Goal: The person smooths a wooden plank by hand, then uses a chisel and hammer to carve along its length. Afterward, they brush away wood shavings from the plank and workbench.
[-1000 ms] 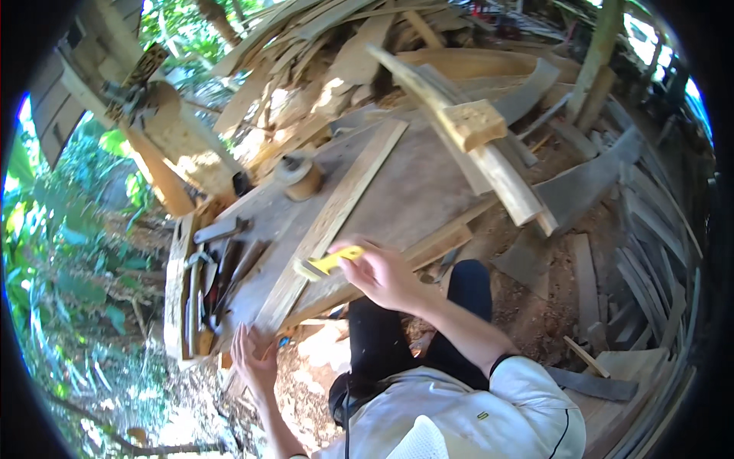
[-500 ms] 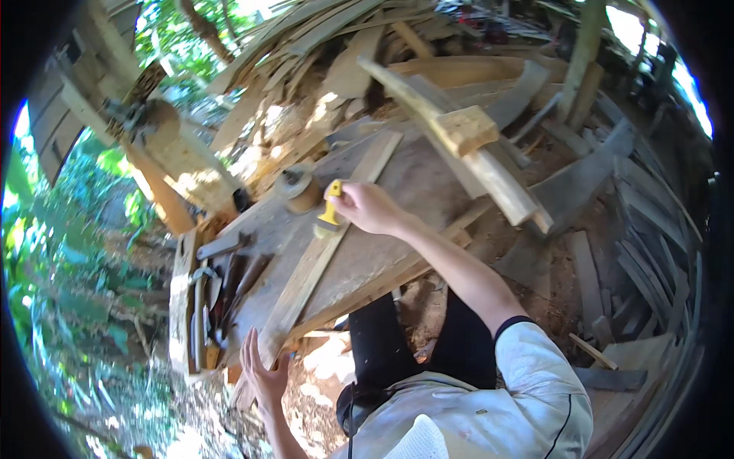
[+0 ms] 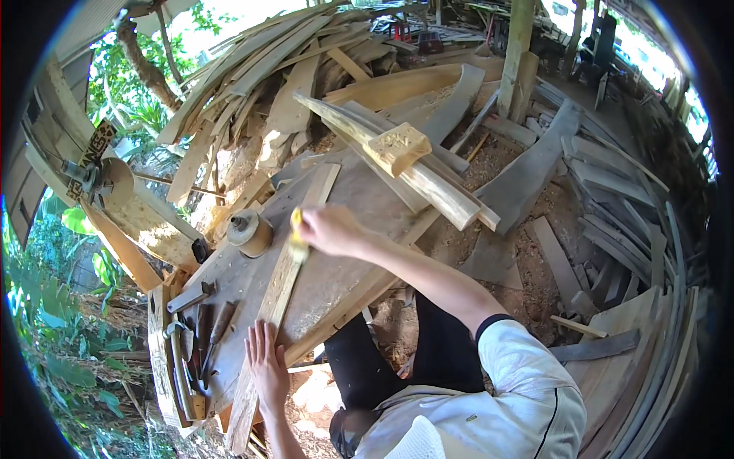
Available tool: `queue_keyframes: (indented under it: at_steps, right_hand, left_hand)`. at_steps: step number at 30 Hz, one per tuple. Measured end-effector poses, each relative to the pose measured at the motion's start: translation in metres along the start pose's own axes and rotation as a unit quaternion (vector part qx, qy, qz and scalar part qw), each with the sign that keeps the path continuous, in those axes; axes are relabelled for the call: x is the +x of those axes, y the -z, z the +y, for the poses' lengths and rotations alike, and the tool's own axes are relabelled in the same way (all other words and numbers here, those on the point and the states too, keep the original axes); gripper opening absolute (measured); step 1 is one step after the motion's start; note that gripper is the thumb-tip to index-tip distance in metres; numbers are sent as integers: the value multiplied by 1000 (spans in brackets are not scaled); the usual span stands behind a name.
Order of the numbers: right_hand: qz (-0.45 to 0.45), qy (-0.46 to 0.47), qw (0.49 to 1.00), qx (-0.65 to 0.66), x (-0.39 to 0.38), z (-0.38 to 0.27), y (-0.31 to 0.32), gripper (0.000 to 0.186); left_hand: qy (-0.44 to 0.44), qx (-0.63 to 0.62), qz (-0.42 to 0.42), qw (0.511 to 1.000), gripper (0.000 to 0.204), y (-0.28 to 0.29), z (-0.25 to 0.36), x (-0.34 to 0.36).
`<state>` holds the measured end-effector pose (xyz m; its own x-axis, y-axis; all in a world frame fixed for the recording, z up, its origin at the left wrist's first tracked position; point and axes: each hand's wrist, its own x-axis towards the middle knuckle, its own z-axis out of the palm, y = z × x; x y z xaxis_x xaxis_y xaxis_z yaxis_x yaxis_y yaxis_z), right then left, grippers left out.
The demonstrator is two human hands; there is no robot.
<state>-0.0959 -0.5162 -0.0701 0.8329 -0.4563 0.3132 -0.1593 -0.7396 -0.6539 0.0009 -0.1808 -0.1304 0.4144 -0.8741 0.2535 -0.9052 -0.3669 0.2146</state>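
My right hand (image 3: 330, 231) is closed round the handle of a yellow-handled brush (image 3: 297, 249). The bristles are at a long, narrow wooden strip (image 3: 277, 294), which lies slantwise across the workbench (image 3: 329, 287). Motion blurs the brush slightly. Nearer to me, my left hand (image 3: 266, 363) rests flat on the strip with its fingers stretched out. The strip's near end juts past the bench edge. Left of the brush stands a round wooden piece (image 3: 251, 234) with a dark knob on top.
Several hand tools (image 3: 217, 333) sit in the rack at the bench's left end, by a metal bar (image 3: 191, 297). A squared beam with a wooden block (image 3: 399, 150) lies beyond the bench's right side. Piled boards (image 3: 283, 57) stand behind; more planks (image 3: 619, 222) lie right.
The brush has moved along the strip toward me. My left hand, raised with spread fingers before, now lies on the strip. The whole view has shifted.
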Motion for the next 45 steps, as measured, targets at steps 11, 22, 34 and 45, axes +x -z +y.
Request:
queue_keyframes:
  at_steps: [11,22,34,45]
  right_hand:
    - [63,98,993,16,11,-8,-17,15]
    - [98,50,994,1,6,12,5,22]
    - [59,-5,998,-10,4,0,8,18]
    - [170,2,972,-162,20,28,14,19]
  left_hand:
    - [45,-24,61,997,58,2,-8,18]
    - [37,24,39,998,50,-18,2,24]
    - [51,14,57,997,48,-16,4,25]
    - [46,4,85,995,45,-17,1,27]
